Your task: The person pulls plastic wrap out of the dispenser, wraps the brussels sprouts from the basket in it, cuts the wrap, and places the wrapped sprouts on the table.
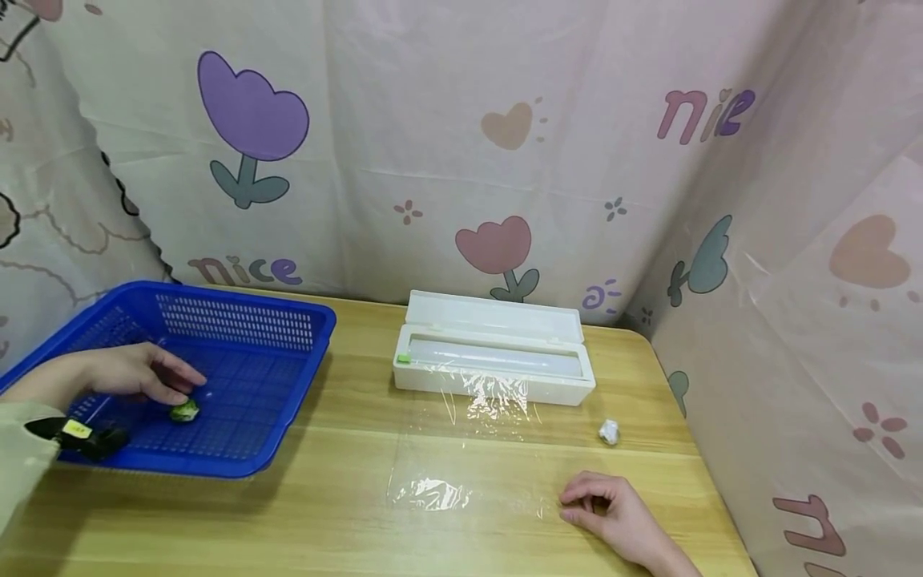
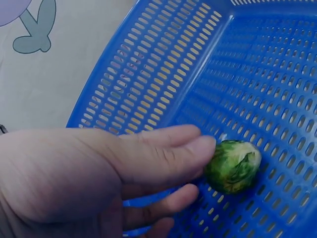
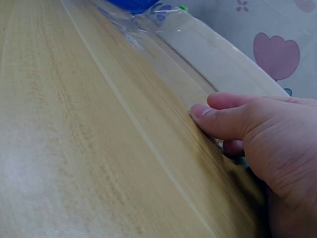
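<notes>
In the head view, my left hand [image 1: 147, 373] reaches into the blue basket [image 1: 252, 458]. A green Brussels sprout [image 2: 233, 166] sits at the thumb tip, low over the slotted basket floor. The left fingers are fairly straight, with a gap between thumb and index finger. At the right, my right hand [image 1: 613, 513] pinches the near right corner of a clear sheet of plastic wrap [image 1: 433, 495] between thumb and fingers. That sheet runs across the table from a white wrap dispenser box [image 1: 497, 387], whose lid stands up with the roll [image 1: 497, 357] showing inside.
A small crumpled white ball [image 1: 609, 432] lies on the wooden table [image 1: 346, 521], right of the dispenser. A green slider [image 1: 404, 358] sits at the box's left end. Patterned curtains [image 1: 404, 96] close off the back and the sides.
</notes>
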{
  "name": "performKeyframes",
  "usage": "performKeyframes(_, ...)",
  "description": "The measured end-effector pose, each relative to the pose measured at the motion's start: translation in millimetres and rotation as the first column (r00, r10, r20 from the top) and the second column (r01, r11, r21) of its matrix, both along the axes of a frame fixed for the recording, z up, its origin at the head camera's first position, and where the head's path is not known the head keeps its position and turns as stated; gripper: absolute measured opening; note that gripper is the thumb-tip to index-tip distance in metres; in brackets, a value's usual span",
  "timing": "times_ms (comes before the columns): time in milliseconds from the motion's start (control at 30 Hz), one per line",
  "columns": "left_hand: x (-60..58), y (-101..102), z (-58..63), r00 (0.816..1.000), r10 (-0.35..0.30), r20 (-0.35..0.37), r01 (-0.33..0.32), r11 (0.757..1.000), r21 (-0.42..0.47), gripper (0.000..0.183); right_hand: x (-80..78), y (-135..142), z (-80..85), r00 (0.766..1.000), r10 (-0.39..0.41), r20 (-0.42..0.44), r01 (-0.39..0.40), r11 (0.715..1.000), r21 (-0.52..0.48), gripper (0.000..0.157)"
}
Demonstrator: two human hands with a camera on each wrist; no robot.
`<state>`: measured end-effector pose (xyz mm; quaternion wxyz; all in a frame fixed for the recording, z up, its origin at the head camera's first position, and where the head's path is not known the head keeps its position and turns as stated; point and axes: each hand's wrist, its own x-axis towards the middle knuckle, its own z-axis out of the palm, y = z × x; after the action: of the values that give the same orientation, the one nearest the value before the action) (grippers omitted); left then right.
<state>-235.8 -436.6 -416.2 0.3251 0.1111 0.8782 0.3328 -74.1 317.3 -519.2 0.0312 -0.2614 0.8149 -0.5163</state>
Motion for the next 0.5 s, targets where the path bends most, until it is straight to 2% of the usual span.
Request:
performKeyframes(200, 1.5, -0.8, -4.7, 0.993, -0.004, 0.117, -0.008, 0.995, 0.103, 0.037, -0.9, 0.2, -1.5, 1.0, 0.006, 0.015, -0.006, 1.0, 0.004, 0.015)
performKeyframes(267, 1.8, -0.8, -6.4, 0.991, -0.013, 0.13, -0.005, 0.991, 0.135, 0.035, -0.8, 0.7, -2.4, 1.0, 0.014, 0.01, -0.014, 1.0, -0.005, 0.015)
performKeyframes(367, 2.3, 0.1, -7.8, 0.994, -0.034, 0.1, 0.02, 0.99, 0.141, 0.031, -0.7, 1.6, -3.6, 1.0, 0.019, 0.007, -0.019, 1.0, -0.012, 0.015)
performKeyframes(500, 2.6, 1.6, -7.3, 0.997, -0.067, 0.027, 0.064, 0.993, 0.102, 0.025, -1.0, 2.0, -3.9, 1.0, 0.015, 0.008, -0.015, 1.0, -0.01, 0.015)
